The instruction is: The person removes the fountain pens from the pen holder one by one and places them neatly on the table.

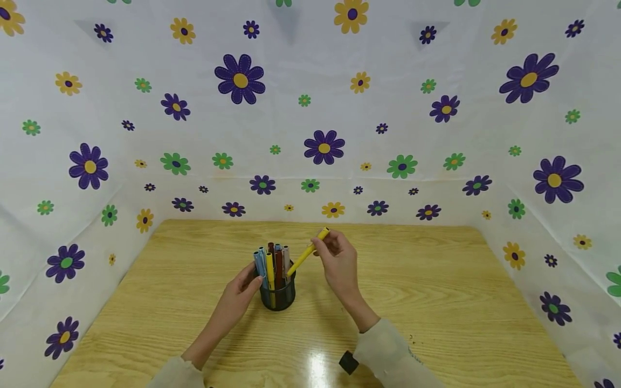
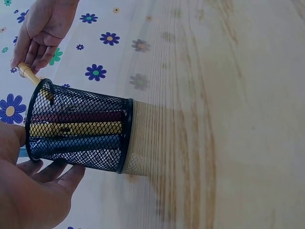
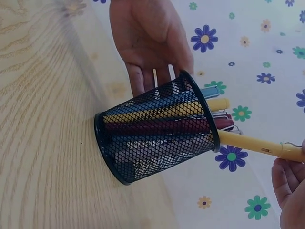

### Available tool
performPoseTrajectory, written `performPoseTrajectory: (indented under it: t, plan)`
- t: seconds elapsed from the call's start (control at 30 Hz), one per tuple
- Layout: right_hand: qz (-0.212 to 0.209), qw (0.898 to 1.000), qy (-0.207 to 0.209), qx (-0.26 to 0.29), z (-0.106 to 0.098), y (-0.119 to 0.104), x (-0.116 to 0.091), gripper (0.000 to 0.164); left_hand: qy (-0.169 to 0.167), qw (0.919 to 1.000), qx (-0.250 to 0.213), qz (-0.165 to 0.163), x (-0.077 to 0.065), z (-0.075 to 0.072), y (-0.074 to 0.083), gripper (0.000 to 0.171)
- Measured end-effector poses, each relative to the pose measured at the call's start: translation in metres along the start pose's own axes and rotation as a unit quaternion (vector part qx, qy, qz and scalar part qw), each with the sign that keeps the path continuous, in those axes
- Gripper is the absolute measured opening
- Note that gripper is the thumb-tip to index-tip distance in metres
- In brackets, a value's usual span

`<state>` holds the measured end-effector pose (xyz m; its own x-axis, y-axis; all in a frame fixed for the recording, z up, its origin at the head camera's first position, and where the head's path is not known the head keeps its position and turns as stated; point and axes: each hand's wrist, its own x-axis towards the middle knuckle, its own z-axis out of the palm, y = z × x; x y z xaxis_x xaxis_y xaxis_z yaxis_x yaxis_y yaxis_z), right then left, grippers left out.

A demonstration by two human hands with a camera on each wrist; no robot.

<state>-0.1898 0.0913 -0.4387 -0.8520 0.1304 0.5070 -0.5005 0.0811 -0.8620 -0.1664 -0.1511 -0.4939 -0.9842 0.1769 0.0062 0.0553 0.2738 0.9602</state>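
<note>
A black mesh pen cup (image 1: 278, 299) stands upright on the table, holding several blue, dark red, yellow and silvery pens (image 1: 278, 264). My left hand (image 1: 235, 299) holds the cup at its left side, thumb near the front rim and fingers around behind. Between thumb and fingers, my right hand (image 1: 340, 267) pinches a yellow pen (image 1: 306, 257) by its upper end. That pen slants down leftward, its lower end at the cup's right rim. In the right wrist view the yellow pen (image 3: 252, 144) reaches just inside the mesh mouth.
The wooden table (image 1: 436, 302) spreads around the cup. White cloth (image 1: 286, 124) with purple, yellow and green flowers walls in the back and both sides. A small black block (image 1: 348, 362) shows beside the right sleeve (image 1: 388, 350).
</note>
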Motion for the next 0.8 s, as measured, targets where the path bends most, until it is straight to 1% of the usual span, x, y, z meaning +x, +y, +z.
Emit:
performPoseTrajectory:
  t: [0.07,0.17,0.37,0.8]
  plan:
    - [0.002,1.000,0.005,0.001,-0.002,0.008,0.002,0.019,-0.001,1.0000,-0.001,0.000,0.000,0.000,0.000,0.064]
    - [0.003,1.000,0.011,0.009,-0.005,0.011,0.004,0.019,-0.002,1.0000,-0.003,0.000,0.000,-0.001,0.000,0.065]
    - [0.004,1.000,0.019,0.021,-0.012,0.008,0.006,0.019,0.000,1.0000,-0.003,-0.001,0.000,-0.001,-0.002,0.065]
    - [0.013,0.999,0.033,0.023,-0.029,0.003,0.012,0.019,-0.005,0.9999,-0.004,0.012,0.000,-0.002,-0.004,0.064]
